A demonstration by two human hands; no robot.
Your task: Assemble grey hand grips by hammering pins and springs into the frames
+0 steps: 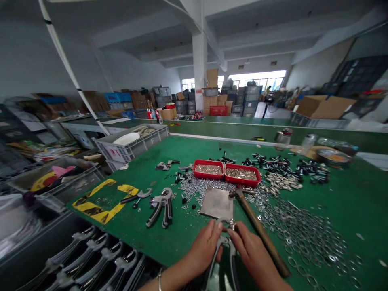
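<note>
My left hand [206, 247] and right hand [254, 254] are both closed on the tool [226, 241], a grey two-handled piece at the near edge of the table [348, 198]. Each hand takes one handle, and my fingertips meet at its top, where a small silver fitting [232, 223] sits. I judge that holding it from both sides keeps the handles from swinging and leaves the top in plain view. Just beyond my fingers lies a flat plate [217, 203], probably there as a hard surface to work on. The hammer [261, 234] lies slanted beside my right hand, head by the plate and handle toward me, easy for that hand to take. Two red trays [209, 169] of small parts sit side by side just beyond the plate. Washers [303, 236] spread loosely to the right, and black bolts [274, 162] lie farther off. To the left a spare tool [160, 205] lies by itself near yellow-black tape [101, 201], apart from the loose parts. A grey crate [130, 144] stands far left.
</note>
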